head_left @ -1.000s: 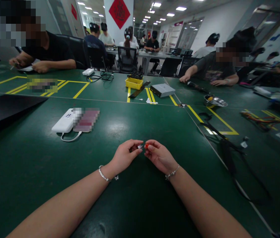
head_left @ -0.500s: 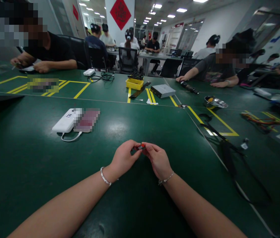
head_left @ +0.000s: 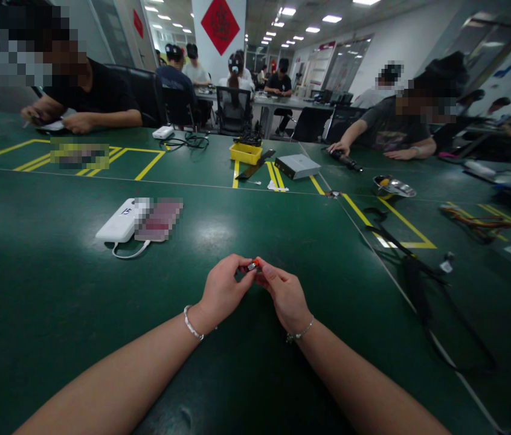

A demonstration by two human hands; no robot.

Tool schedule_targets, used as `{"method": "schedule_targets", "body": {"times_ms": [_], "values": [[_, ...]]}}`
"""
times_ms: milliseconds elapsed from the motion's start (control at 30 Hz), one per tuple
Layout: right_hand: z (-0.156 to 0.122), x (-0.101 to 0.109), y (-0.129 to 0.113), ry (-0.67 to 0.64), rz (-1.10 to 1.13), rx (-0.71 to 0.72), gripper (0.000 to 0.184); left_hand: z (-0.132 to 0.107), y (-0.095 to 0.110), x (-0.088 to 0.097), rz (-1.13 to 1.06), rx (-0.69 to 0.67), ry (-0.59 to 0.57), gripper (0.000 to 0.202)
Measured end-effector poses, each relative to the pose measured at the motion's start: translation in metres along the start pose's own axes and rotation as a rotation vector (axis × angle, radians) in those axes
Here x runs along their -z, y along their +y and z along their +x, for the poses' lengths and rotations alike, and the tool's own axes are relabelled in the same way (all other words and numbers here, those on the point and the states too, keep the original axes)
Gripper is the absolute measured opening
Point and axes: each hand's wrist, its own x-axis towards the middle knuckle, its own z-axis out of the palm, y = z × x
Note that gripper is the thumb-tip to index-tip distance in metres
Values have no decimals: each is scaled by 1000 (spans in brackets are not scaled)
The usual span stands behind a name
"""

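Over the green table [head_left: 201, 338], both of my hands meet at fingertip height in the middle of the view. My left hand [head_left: 223, 287] pinches a small silver-and-dark part with an orange end [head_left: 252, 265] between thumb and forefinger. Closed on that orange end from the other side is my right hand [head_left: 288, 296], its thumb and fingers pressed together. Fingers cover much of the small part, so its exact kind cannot be made out.
A white power bank [head_left: 122, 220] with a short cable lies left, beside a blurred-out phone [head_left: 159, 220]. Further back are a yellow bin [head_left: 245, 153], a grey metal box [head_left: 298, 166] and a metal bowl [head_left: 394, 186]. Black straps [head_left: 414, 284] lie right. Co-workers sit across the table.
My right hand has shifted slightly left, and the small part has moved a little left with it. The silver part shows more clearly. At the right, a co-worker's hand now rests on the black object.
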Motion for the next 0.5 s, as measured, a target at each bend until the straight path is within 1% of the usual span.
{"method": "schedule_targets", "body": {"times_ms": [167, 367, 500], "values": [[0, 1, -1, -13, -9, 2, 30, -1, 0, 0, -2, -8, 4, 7], [0, 2, -3, -61, 69, -50, 27, -2, 2, 1, -19, -16, 18, 8], [0, 2, -2, -76, 39, -39, 27, -2, 1, 0, -8, -28, 26, 8]]}}
